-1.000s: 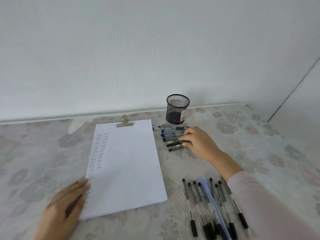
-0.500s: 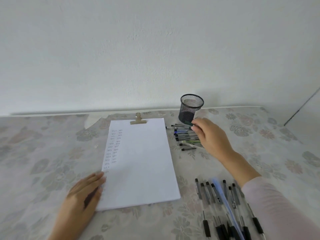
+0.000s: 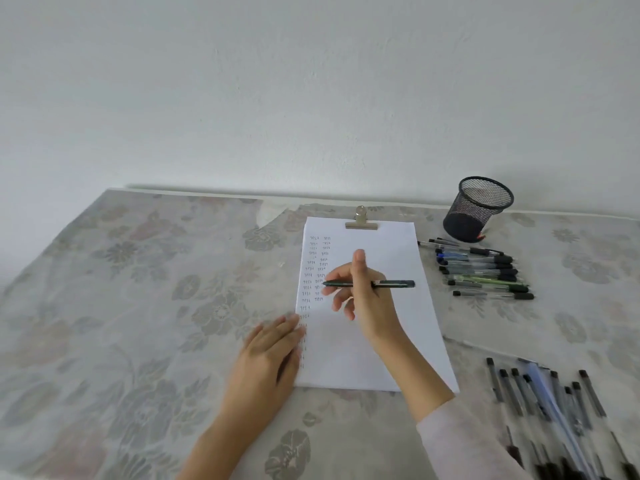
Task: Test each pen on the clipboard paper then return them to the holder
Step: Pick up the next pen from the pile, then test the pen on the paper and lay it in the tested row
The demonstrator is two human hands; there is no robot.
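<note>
A white sheet (image 3: 388, 327) lies under a brass clip (image 3: 361, 223) on the clipboard, with two columns of small written marks down its left side. My right hand (image 3: 363, 296) holds a dark green pen (image 3: 398, 283) level above the sheet, tip pointing left near the marks. My left hand (image 3: 270, 355) rests flat on the paper's lower left edge. The black mesh holder (image 3: 478, 209) stands at the back right and looks empty. A row of several pens (image 3: 485, 271) lies just in front of it.
A second group of several dark pens (image 3: 554, 400) lies at the near right on the floral tablecloth (image 3: 138, 306). A white wall rises right behind the table's far edge.
My right hand left the row of pens by the holder with a dark green pen and moved left over the paper. The view swung left. My left hand stayed on the paper's edge.
</note>
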